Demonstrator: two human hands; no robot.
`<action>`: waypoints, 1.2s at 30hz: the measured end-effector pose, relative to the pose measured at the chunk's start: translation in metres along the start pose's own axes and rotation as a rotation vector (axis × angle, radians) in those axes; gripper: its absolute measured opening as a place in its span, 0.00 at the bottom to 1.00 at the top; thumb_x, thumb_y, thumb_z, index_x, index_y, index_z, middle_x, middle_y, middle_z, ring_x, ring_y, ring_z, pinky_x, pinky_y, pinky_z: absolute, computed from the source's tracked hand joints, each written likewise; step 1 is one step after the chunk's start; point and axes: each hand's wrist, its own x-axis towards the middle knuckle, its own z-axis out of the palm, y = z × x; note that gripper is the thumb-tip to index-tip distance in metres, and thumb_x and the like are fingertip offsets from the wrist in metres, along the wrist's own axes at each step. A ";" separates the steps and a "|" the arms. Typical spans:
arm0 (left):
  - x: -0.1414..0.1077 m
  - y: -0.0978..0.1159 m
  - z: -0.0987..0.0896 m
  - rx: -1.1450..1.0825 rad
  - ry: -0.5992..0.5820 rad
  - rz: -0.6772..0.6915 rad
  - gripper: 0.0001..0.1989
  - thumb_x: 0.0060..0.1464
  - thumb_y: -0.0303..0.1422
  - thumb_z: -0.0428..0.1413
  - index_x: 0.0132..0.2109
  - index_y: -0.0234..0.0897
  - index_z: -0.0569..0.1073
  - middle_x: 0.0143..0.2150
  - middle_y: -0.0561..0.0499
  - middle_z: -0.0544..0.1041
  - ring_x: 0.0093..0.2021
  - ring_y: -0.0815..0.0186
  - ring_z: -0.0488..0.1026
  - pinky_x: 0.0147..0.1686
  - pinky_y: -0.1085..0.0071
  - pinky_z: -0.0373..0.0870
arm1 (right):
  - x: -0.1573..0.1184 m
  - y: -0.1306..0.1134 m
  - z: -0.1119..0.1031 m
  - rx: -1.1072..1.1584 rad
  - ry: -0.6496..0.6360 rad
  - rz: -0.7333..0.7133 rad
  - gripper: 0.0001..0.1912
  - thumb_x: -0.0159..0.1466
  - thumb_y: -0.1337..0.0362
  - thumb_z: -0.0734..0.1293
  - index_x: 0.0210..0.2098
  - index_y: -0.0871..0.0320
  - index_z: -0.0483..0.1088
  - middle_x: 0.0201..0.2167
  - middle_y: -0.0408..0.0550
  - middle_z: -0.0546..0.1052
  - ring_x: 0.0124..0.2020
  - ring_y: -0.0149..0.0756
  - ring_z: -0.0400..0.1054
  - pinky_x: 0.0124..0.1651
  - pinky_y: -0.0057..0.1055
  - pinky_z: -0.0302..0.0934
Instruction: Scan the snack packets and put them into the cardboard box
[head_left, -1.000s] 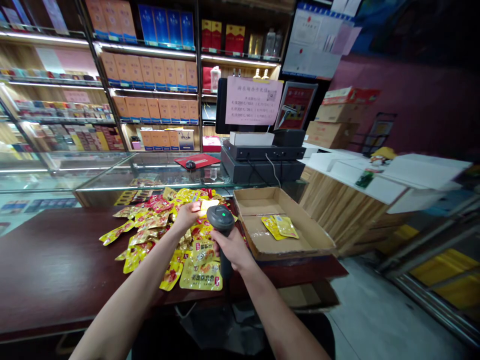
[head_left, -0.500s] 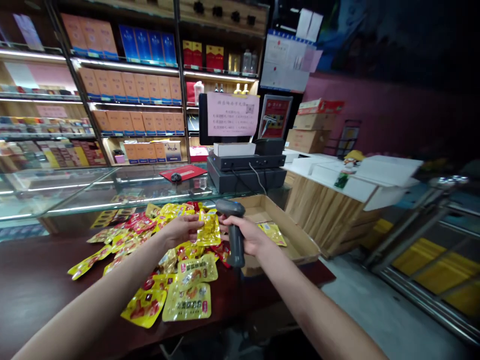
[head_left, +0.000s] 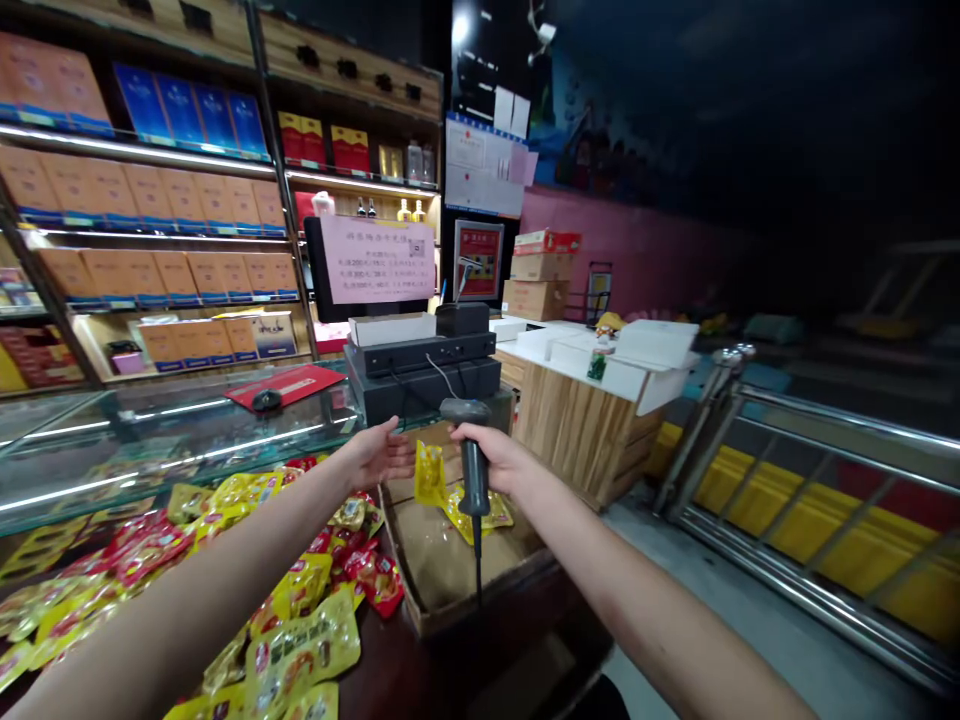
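My right hand [head_left: 496, 458] is wrapped round the grip of a dark barcode scanner [head_left: 475, 478], whose cable hangs down over a shallow cardboard box [head_left: 442, 570]. Just left of it, my left hand [head_left: 379, 455] has its fingers spread and holds nothing. A yellow packet [head_left: 430, 474] is upright beside its fingertips, above the box. Another yellow packet [head_left: 491, 510] lies in the box, partly behind the scanner. Left of the box is a heap of red and yellow snack packets [head_left: 300, 590], some hidden under my left forearm.
Behind the box are a black cash drawer [head_left: 427, 385] and a monitor with a pink paper sign [head_left: 375, 262]. A glass counter [head_left: 172, 425] bears a red mat and mouse. At the right are a wood-sided counter [head_left: 574, 425] and a metal railing [head_left: 825, 500].
The view has turned to the right. My left hand has let go of the yellow packet, which is now over the box. The scanner has moved over the box too, still in my right hand.
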 end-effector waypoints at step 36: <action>-0.198 -0.148 -0.138 -0.165 0.271 -0.111 0.25 0.50 0.47 0.56 0.48 0.30 0.70 0.54 0.34 0.70 0.46 0.52 0.73 0.42 0.60 0.73 | -0.053 0.190 0.077 -0.292 -0.042 0.186 0.10 0.46 0.70 0.68 0.30 0.60 0.72 0.23 0.43 0.75 0.22 0.29 0.67 0.26 0.25 0.61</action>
